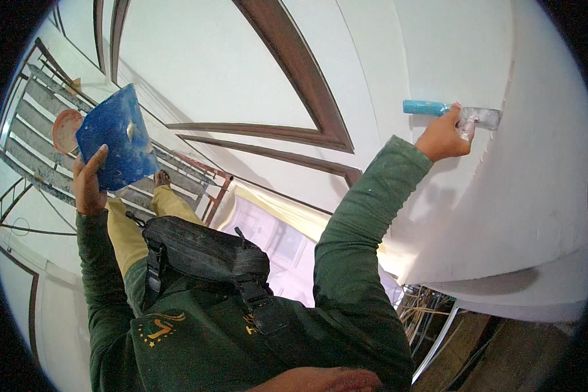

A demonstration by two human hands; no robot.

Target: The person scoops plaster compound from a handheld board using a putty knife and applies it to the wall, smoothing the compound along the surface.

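The head view looks down along our own body, and we go from left to right. Far on the left we see a grey scaffold (39, 130) with metal bars, and a round reddish pan (65, 129) sits on it. Just in front of that, our left hand (88, 186) is lifted up. It grips the bottom edge of a flat blue board (114, 137), with the thumb pressed on the board's face. The board sticks up above the hand and tilts a bit. A small dab of white paste (130, 130) sits near the middle of the board.

Lower down we see our green sleeves and a black bag (202, 251) strapped on our chest. Behind it are our yellow trousers and one foot on the scaffold.

In the middle, the white wall has brown curved bands (307, 85) on it.

On the right, our right arm reaches up and out. Our right hand (444, 137) is closed around a putty knife (454, 112). Its light blue handle pokes out to the left of the hand. Its metal blade pokes out to the right and lies against the white wall (536, 189). The two hands are well apart.
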